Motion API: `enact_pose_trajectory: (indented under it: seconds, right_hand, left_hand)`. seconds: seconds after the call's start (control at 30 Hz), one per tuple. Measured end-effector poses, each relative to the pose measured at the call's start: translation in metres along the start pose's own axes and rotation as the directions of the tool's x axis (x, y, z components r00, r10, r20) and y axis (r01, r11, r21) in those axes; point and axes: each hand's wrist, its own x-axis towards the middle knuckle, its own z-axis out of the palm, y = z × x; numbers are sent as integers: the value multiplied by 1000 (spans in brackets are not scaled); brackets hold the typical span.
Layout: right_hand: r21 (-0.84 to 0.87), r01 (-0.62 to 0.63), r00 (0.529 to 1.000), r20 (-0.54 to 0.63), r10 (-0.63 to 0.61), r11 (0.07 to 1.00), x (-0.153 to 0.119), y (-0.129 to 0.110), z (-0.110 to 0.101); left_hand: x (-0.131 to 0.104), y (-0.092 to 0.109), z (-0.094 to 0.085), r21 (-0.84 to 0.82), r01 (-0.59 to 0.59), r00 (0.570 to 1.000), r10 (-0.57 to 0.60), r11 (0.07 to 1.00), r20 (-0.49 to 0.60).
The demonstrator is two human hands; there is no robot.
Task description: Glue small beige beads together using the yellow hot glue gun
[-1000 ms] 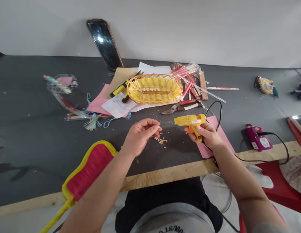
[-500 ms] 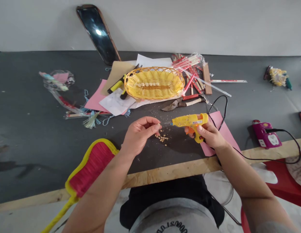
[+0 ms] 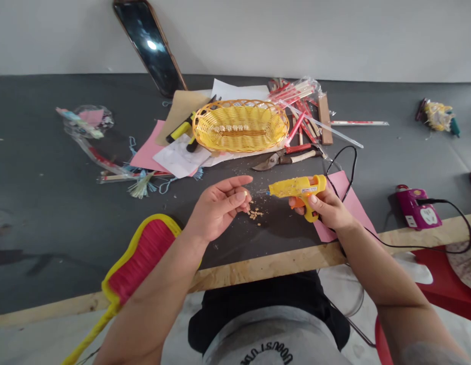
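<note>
My right hand point(image 3: 332, 207) is wrapped around the grip of a yellow hot glue gun point(image 3: 294, 187), its nozzle pointing left. Facing that nozzle, my left hand point(image 3: 219, 207) pinches a small pale piece point(image 3: 245, 193) between thumb and bent fingers, with the index finger stretched out above. The piece and the nozzle are apart. On the table just below lie several small tan pieces point(image 3: 255, 215), partly hidden by my left fingers. Behind both hands stands a yellow woven basket point(image 3: 239, 144) with a row of pale little flower-like clusters point(image 3: 231, 128) in it.
Pruning shears point(image 3: 273, 161) lie in front of the basket. Wrapped sticks point(image 3: 296, 96) are heaped behind right. A phone point(image 3: 150, 45) leans on the wall. A purple power box point(image 3: 418, 209) feeds the gun's black cord. A red and yellow fan-shaped piece point(image 3: 144, 253) rests at the left edge.
My left index finger has lifted and straightened away from the thumb, and the small piece now shows by the thumb tip. The glue gun stays nearly where it was.
</note>
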Motion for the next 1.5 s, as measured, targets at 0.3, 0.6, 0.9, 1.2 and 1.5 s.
enact_pose_trajectory:
  seconds: [0.3,0.6,0.9,1.2,1.5]
  right_hand:
    - [10,-12,1000,7,12,1000,-3,5,-4]
    - [-2,2,999,34,-2,1000,-1,2,-2]
    - [-4,19,994,111,-18,1000,3,0,2]
    - [-26,18,992,127,-14,1000,4,-3,4]
    - [-30,23,990,136,-19,999,4,-2,5]
  left_hand:
    - [0,2,-2,-92,11,1000,-10,996,12]
    - [1,-4,3,74,-24,992,33,997,-118]
    - [0,-9,3,209,-38,992,63,977,-111]
    - [0,-10,1,245,-43,992,71,969,-107]
    - [0,-11,-2,259,-40,993,67,965,-96]
